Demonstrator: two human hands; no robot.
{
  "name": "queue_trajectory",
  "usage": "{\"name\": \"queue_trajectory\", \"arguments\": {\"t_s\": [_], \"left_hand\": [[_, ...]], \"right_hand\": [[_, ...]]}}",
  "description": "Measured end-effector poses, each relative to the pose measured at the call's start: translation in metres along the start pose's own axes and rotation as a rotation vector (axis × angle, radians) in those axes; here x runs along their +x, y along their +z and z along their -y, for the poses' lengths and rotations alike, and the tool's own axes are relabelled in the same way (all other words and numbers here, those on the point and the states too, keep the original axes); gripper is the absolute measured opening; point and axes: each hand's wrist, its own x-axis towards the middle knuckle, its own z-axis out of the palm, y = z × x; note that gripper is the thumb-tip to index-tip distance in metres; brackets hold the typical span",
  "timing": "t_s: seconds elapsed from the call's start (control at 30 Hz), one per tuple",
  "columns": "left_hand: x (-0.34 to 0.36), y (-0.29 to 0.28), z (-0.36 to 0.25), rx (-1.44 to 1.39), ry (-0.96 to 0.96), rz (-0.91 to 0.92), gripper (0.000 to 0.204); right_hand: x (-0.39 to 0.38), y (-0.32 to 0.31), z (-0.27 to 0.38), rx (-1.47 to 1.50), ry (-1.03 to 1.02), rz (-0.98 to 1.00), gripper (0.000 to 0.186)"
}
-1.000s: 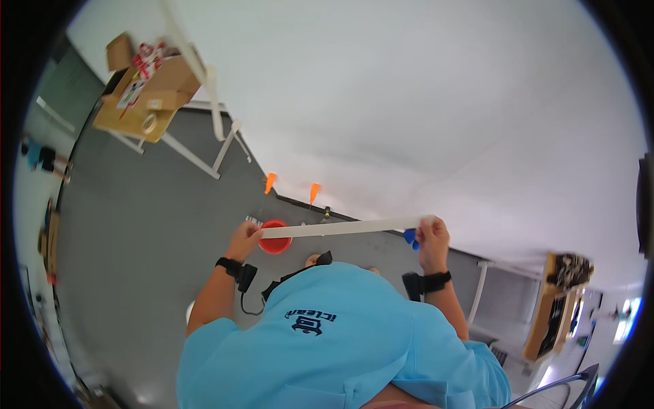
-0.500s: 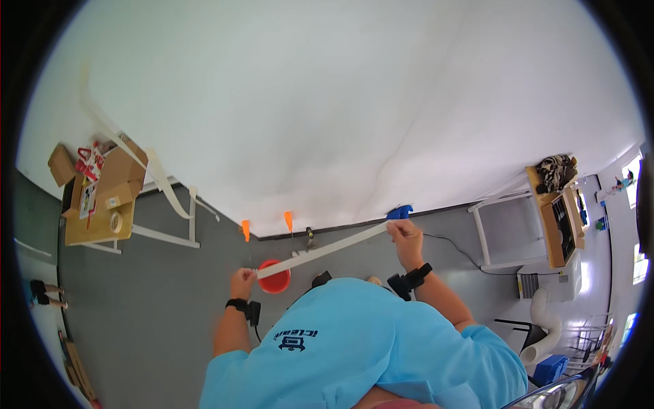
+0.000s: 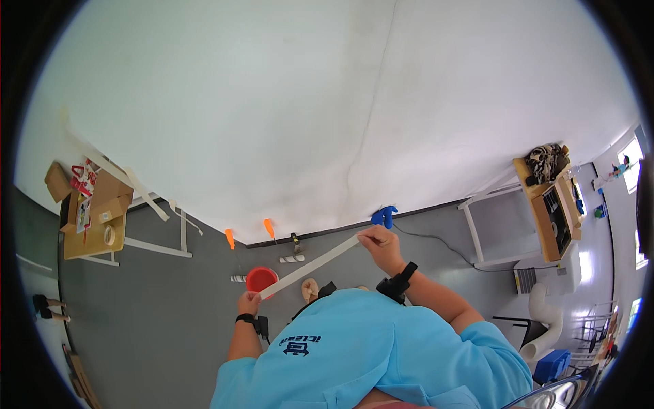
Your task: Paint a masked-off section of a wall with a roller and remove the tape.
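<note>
A pale, narrow strip of tape (image 3: 310,266) is stretched taut and slanting between my hands, in front of the white wall (image 3: 272,123). My left hand (image 3: 248,303) pinches its lower left end, just beside a red bucket (image 3: 255,277). My right hand (image 3: 383,247) grips the upper right end, higher and nearer to the wall. Part of the bucket is covered by the strip. A thin dark crack (image 3: 372,102) runs down the wall above my right hand.
Paint rollers with orange handles (image 3: 270,227) stand at the wall's foot near a blue object (image 3: 384,216). Left is a table (image 3: 92,247) with boxes and a tape roll (image 3: 110,235); pale strips (image 3: 146,193) hang nearby. Another table (image 3: 528,198) and a cable (image 3: 439,239) are right.
My view has shifted, so the bucket and rollers sit further left. Both hands sit slightly lower in view, the right one further left. The strip stays taut between them.
</note>
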Motion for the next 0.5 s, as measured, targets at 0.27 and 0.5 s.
{"name": "queue_trajectory", "arguments": {"t_s": [0.27,0.5], "left_hand": [[0.002,0.041,0.005,0.169,0.212,-0.155,0.023],[-0.009,0.051,0.005,-0.002,0.324,-0.359,0.056]], "right_hand": [[0.000,-0.034,-0.021,0.007,0.058,-0.080,0.003],[0.025,-0.029,0.005,-0.176,-0.279,0.256,0.009]]}}
